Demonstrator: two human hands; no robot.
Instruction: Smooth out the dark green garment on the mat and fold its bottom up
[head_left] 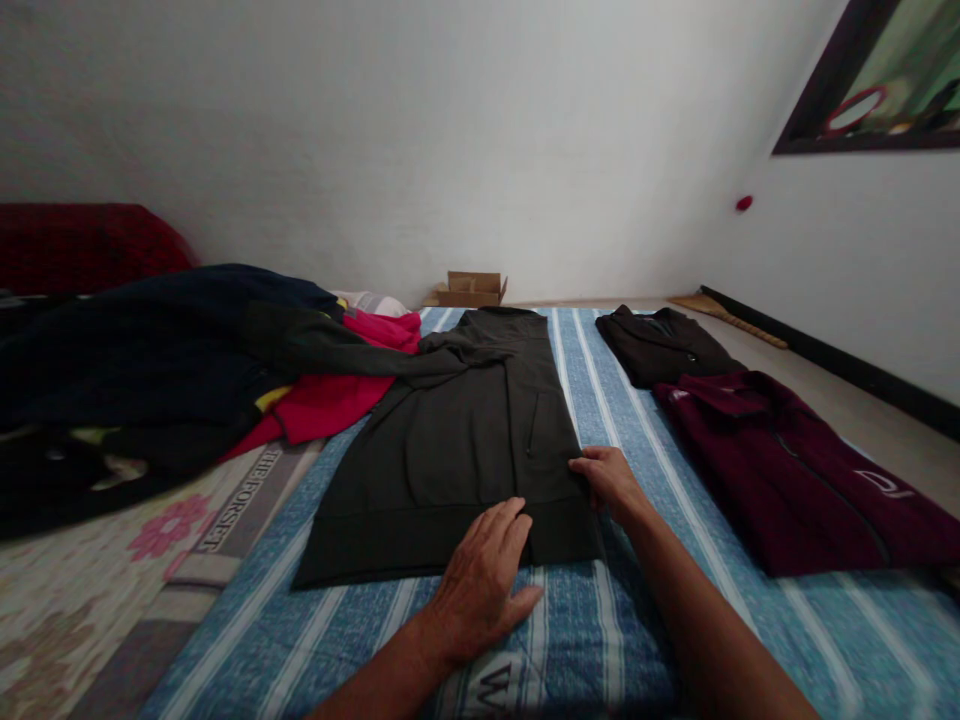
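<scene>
Dark grey hoodie [457, 440] lies flat, mid-scene, on blue striped blanket [600, 620], hem toward near edge, one sleeve trailing left onto clothes pile [150, 370]. Left hand [484, 580] flat, palm down, fingers spread over near hem, gripping nothing. Right hand [611, 480] at right edge of hoodie near hem, fingers curled against fabric; whether cloth is pinched, cannot tell. Right of hoodie: folded maroon jacket [795, 480], folded dark garment [660, 345] beyond it. Cardboard box [472, 288] far, at wall.

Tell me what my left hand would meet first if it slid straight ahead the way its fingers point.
Your left hand already rests on the dark jacket; straight ahead is more jacket.
</scene>
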